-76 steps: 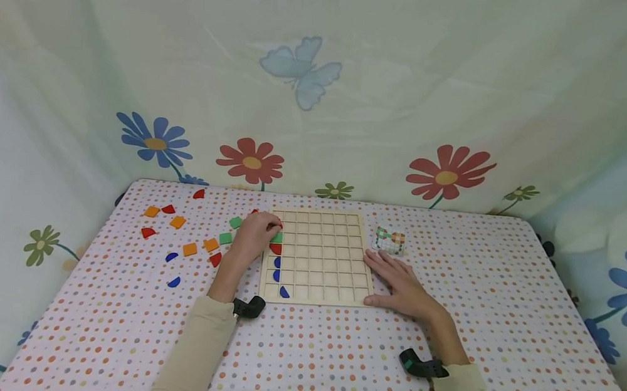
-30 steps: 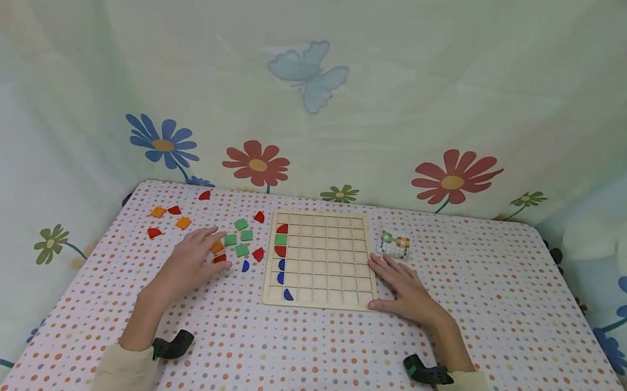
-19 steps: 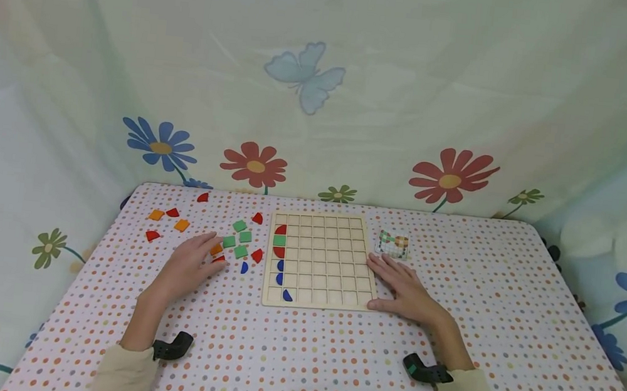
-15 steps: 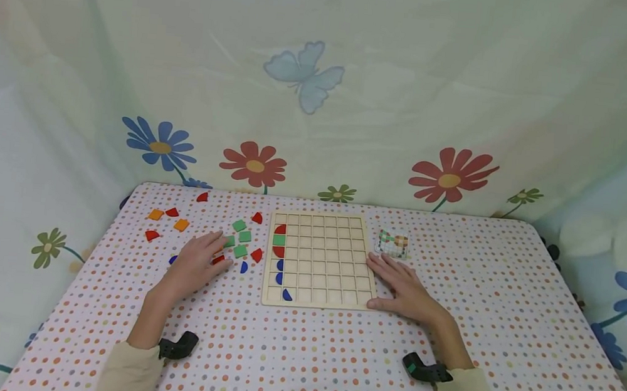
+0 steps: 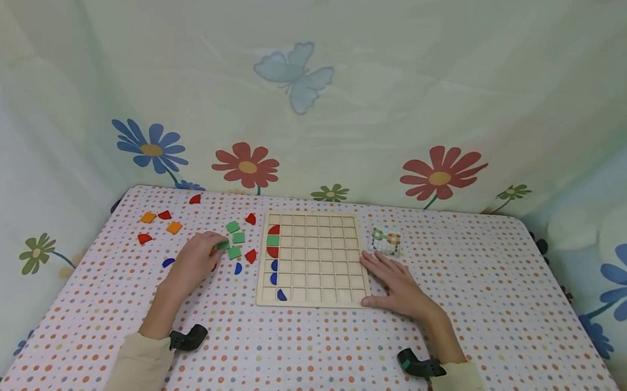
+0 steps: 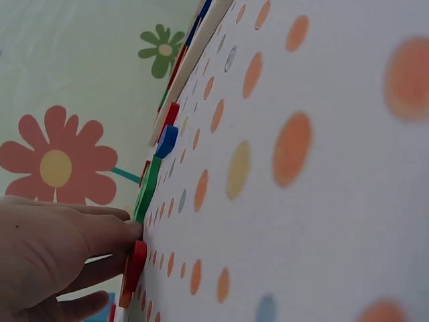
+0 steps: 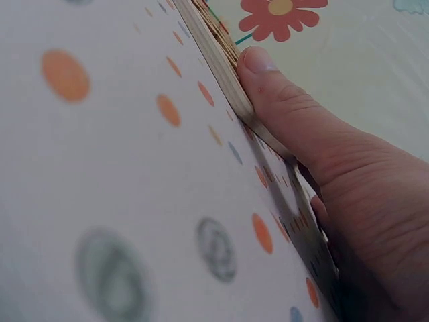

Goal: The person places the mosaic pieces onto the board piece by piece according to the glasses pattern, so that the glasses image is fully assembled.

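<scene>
My left hand (image 5: 198, 258) is at the left of the wooden grid board, its thumb and fingertips pinching a green square tile (image 5: 223, 245). Just beside the fingers lie more green square tiles (image 5: 238, 237) and a red piece (image 6: 135, 261), which the hand mostly covers in the head view. My right hand (image 5: 400, 287) rests along the right edge of the wooden grid board (image 5: 320, 246), fingers extended; its thumb (image 7: 281, 94) lies on the board's near right corner. Down the board's left column sit red rounded pieces (image 5: 272, 252), a green square (image 5: 273, 240) and blue rounded pieces (image 5: 274, 278).
Orange tiles (image 5: 174, 227) and red rounded pieces (image 5: 143, 238) lie scattered at the far left. A blue half-round (image 5: 238, 269) lies between left hand and board. A printed pattern card (image 5: 385, 241) lies right of the board. Dotted cloth (image 5: 298, 358) covers the table.
My left hand moved from the board's left column back to the loose pieces, then its fingers closed in on a green tile. Red and green pieces show uncovered in the column. The right hand stayed.
</scene>
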`<action>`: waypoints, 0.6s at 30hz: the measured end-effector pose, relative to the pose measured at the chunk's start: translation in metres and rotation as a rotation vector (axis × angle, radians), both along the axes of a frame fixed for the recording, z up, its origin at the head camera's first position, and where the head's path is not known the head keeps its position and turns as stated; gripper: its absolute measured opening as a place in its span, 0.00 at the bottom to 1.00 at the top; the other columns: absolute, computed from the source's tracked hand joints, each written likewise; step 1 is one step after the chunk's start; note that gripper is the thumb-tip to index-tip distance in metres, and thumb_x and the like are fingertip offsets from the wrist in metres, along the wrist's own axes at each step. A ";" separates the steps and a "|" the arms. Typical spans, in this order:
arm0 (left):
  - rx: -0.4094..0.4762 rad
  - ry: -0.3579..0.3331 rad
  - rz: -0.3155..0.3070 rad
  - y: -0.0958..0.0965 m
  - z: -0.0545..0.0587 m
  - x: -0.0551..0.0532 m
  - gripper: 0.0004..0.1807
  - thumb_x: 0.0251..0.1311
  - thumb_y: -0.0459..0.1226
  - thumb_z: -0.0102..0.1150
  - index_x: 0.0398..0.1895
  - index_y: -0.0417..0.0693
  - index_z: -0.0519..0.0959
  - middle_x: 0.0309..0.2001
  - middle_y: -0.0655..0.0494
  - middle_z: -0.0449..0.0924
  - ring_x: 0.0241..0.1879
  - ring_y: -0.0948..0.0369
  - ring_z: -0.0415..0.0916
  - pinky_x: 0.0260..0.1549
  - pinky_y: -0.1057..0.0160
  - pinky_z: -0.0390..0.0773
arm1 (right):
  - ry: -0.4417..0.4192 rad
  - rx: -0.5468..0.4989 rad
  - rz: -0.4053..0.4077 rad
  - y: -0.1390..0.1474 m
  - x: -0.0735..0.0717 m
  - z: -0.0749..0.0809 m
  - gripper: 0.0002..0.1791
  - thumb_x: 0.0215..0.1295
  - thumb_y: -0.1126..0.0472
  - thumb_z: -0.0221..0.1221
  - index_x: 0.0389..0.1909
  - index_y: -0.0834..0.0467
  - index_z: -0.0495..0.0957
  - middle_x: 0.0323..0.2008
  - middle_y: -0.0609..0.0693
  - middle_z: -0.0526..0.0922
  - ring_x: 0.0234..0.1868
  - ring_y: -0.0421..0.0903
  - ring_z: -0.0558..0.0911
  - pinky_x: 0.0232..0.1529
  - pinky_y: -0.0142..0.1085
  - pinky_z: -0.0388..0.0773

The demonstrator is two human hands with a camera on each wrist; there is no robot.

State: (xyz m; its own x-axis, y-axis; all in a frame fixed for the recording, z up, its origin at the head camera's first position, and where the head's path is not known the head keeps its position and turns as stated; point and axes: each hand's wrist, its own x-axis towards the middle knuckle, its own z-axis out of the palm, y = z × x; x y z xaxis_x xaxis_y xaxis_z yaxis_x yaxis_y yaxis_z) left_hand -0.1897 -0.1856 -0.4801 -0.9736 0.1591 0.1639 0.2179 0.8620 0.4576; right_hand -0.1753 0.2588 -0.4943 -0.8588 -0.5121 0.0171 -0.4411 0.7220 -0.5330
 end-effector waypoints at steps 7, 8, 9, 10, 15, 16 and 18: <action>0.034 0.046 -0.007 0.001 0.001 0.003 0.11 0.61 0.35 0.63 0.46 0.42 0.83 0.48 0.47 0.83 0.50 0.50 0.78 0.50 0.50 0.79 | -0.004 -0.014 0.006 -0.003 0.000 0.001 0.50 0.54 0.41 0.67 0.75 0.51 0.56 0.76 0.52 0.54 0.77 0.61 0.49 0.71 0.60 0.42; 0.047 0.059 -0.014 0.003 0.002 0.004 0.11 0.61 0.35 0.63 0.45 0.43 0.83 0.47 0.48 0.83 0.50 0.50 0.78 0.50 0.50 0.79 | -0.005 -0.013 0.008 -0.003 0.000 0.000 0.50 0.54 0.41 0.66 0.75 0.51 0.56 0.76 0.53 0.54 0.77 0.61 0.49 0.71 0.60 0.42; 0.057 0.074 -0.025 0.006 0.003 0.004 0.10 0.61 0.35 0.63 0.45 0.44 0.83 0.46 0.49 0.83 0.49 0.51 0.78 0.48 0.51 0.80 | -0.008 -0.012 0.007 -0.003 0.001 0.000 0.50 0.54 0.41 0.66 0.75 0.51 0.56 0.76 0.53 0.54 0.77 0.62 0.49 0.71 0.61 0.42; 0.070 0.084 -0.041 0.010 0.005 0.004 0.10 0.60 0.36 0.64 0.44 0.45 0.84 0.46 0.51 0.84 0.50 0.52 0.79 0.48 0.52 0.80 | -0.009 -0.005 0.006 -0.003 0.001 0.000 0.50 0.54 0.40 0.66 0.75 0.51 0.55 0.76 0.53 0.54 0.77 0.62 0.49 0.71 0.61 0.42; 0.092 0.089 -0.160 0.041 0.014 0.004 0.08 0.59 0.36 0.65 0.41 0.48 0.85 0.45 0.55 0.85 0.49 0.57 0.80 0.47 0.56 0.82 | -0.012 -0.002 -0.004 -0.002 0.001 0.001 0.51 0.53 0.41 0.67 0.75 0.52 0.55 0.76 0.54 0.54 0.77 0.62 0.49 0.71 0.61 0.42; 0.101 0.079 -0.180 0.048 0.016 0.003 0.08 0.59 0.36 0.66 0.41 0.48 0.85 0.46 0.55 0.85 0.50 0.57 0.80 0.49 0.57 0.81 | -0.007 0.000 -0.004 -0.002 0.000 0.000 0.51 0.54 0.41 0.67 0.75 0.52 0.55 0.76 0.54 0.54 0.77 0.62 0.49 0.71 0.60 0.42; 0.106 0.067 -0.216 0.060 0.017 0.000 0.08 0.59 0.35 0.65 0.41 0.48 0.85 0.47 0.55 0.85 0.50 0.57 0.80 0.49 0.57 0.81 | -0.002 -0.006 0.002 -0.002 -0.001 0.000 0.51 0.54 0.41 0.67 0.75 0.52 0.55 0.76 0.54 0.54 0.76 0.62 0.49 0.70 0.60 0.42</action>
State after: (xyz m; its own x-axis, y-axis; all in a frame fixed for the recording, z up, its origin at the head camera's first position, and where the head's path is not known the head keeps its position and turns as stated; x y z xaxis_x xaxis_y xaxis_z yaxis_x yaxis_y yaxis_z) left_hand -0.1901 -0.1253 -0.4635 -0.9052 0.3411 0.2535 0.4249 0.7397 0.5218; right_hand -0.1761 0.2565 -0.4942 -0.8578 -0.5136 0.0187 -0.4416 0.7180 -0.5380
